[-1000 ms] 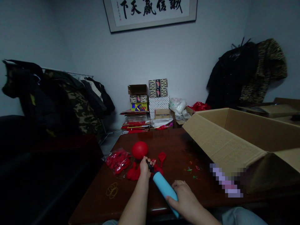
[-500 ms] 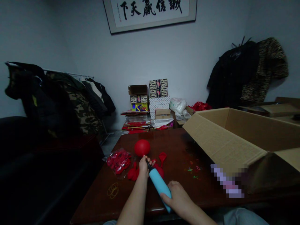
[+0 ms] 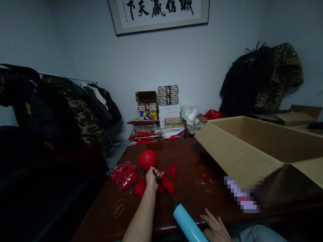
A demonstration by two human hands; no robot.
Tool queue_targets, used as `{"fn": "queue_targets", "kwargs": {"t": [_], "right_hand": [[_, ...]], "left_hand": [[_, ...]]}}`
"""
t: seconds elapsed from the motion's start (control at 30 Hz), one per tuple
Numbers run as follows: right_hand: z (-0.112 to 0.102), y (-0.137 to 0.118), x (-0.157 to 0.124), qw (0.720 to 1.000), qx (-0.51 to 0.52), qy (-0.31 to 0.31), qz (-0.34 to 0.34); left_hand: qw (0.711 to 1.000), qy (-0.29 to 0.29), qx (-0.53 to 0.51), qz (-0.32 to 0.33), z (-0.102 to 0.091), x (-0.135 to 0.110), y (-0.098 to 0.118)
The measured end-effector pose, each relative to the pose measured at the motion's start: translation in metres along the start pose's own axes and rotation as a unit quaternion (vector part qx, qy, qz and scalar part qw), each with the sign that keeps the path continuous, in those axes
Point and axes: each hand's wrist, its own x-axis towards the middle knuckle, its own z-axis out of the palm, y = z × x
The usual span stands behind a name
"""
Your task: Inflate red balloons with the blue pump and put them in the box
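Left hand (image 3: 151, 178): curled round pump (image 3: 189, 224)
Right hand (image 3: 216, 228): fingers spread, grip unclear
Open carton (image 3: 237, 148): fills right
Plastic bag (image 3: 124, 175): centre-left

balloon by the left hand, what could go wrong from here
The balloon might slip off and lose air: the left hand hides whether it sits firmly on the pump.
The pump could wobble: the right hand is spread beside its blue end, with no firm grip to be made out.
If it swells, the balloon may rub against the bag close by.
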Motion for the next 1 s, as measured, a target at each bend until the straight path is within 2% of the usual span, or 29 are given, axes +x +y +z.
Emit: {"fn": "queue_targets", "kwargs": {"t": [0.2,0.37,0.47,0.67,0.87,1.0], "right_hand": [[-0.029,-0.039,-0.004,0.996,-0.084,0.033,-0.012],[-0.032,-0.057,0.014,0.985,-0.108,0.124,-0.062],[-0.030,-0.063,0.031,0.980,-0.104,0.155,-0.072],[-0.025,-0.073,0.047,0.981,-0.079,0.163,-0.070],[-0.025,-0.076,0.036,0.984,-0.060,0.160,-0.054],[-0.026,-0.068,0.024,0.984,-0.079,0.148,-0.058]], "left_hand": [[1.000,-0.007,0.005,0.005,0.004,-0.006,-0.007],[1.000,-0.013,0.011,0.002,0.004,-0.016,-0.023],[1.000,-0.019,0.017,-0.011,0.003,-0.021,-0.033],[0.999,-0.030,0.025,0.001,0.002,-0.020,-0.028],[0.999,-0.037,0.027,0.015,0.012,-0.016,-0.016],[0.999,-0.030,0.019,0.030,0.015,-0.015,-0.009]]}}
